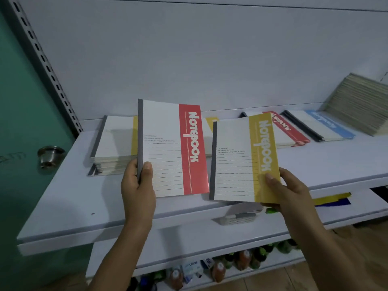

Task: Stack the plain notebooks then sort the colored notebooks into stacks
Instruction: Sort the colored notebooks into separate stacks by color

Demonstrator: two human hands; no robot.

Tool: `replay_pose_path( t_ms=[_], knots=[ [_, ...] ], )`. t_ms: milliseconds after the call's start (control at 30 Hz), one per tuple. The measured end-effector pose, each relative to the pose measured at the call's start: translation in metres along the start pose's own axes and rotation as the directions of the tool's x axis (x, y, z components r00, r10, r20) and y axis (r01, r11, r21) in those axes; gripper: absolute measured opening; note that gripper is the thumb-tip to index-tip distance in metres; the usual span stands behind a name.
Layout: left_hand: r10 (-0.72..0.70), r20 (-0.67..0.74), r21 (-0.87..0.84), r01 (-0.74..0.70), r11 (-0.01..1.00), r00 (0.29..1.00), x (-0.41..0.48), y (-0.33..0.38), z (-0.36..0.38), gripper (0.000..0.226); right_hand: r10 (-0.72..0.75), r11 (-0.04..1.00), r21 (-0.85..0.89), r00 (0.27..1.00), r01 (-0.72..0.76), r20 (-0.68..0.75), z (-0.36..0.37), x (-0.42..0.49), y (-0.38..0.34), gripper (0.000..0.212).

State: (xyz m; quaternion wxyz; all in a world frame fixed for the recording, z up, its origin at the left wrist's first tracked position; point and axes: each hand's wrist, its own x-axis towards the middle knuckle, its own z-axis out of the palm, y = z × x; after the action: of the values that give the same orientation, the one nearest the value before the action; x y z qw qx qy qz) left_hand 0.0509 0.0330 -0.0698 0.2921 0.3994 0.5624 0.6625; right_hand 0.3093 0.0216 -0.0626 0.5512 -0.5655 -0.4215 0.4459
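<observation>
A red notebook [172,148] is held upright above the shelf [63,196], its grey spine pinched near the lower corner by the fingers [147,174] of the left hand [137,185]. Just beside it, at 3 o'clock, a yellow notebook [243,160] is gripped at its lower right corner by the right hand [287,190], the thumb laid on the cover. On the shelf, a yellow-striped stack [114,141] lies at 9 o'clock of the red notebook. A red-striped stack [291,131] and a blue-striped stack [327,124] lie at 2 o'clock of the yellow notebook. A leaning pile of plain notebooks [361,103] is seen beyond them.
</observation>
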Motion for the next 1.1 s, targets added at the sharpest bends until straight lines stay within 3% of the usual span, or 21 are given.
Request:
replay_pose_path(
  t_ms=[300,567,667,767,833,900,1000,1100],
  knots=[
    [-0.059,0.024,-0.168,0.062,0.984,0.998,0.045,-0.008,0.045,0.019,-0.037,0.996,-0.081,0.999,0.039,0.026,0.026,0.074,-0.009,0.011],
    [-0.111,-0.080,-0.180,0.095,0.979,0.991,0.097,-0.002,0.043,0.017,-0.033,0.970,-0.234,0.993,0.059,0.113,0.070,0.150,-0.012,0.012],
    [-0.140,-0.067,-0.183,0.126,0.975,0.988,0.105,-0.005,0.046,0.017,-0.053,0.884,-0.460,0.996,0.081,0.072,0.083,0.171,-0.003,0.015],
    [-0.161,-0.035,-0.210,0.150,0.966,0.986,0.105,-0.008,0.049,0.018,-0.132,0.716,-0.689,0.991,0.114,0.027,0.090,0.181,0.008,0.019],
    [-0.168,-0.011,-0.226,0.161,0.961,0.986,0.105,-0.010,0.051,0.020,-0.186,0.627,-0.766,0.982,0.142,0.029,0.094,0.183,0.015,0.017],
    [-0.169,0.009,-0.230,0.167,0.959,0.986,0.105,-0.013,0.053,0.022,-0.193,0.574,-0.809,0.981,0.131,0.022,0.098,0.184,0.022,0.029],
    [-0.166,0.031,-0.217,0.168,0.961,0.986,0.103,-0.015,0.056,0.021,-0.180,0.546,-0.830,0.983,0.117,0.021,0.101,0.184,0.025,0.049],
    [-0.159,0.049,-0.211,0.166,0.963,0.986,0.100,-0.015,0.062,0.020,-0.223,0.640,-0.747,0.974,0.178,0.040,0.098,0.179,0.022,0.054]
  ],
)
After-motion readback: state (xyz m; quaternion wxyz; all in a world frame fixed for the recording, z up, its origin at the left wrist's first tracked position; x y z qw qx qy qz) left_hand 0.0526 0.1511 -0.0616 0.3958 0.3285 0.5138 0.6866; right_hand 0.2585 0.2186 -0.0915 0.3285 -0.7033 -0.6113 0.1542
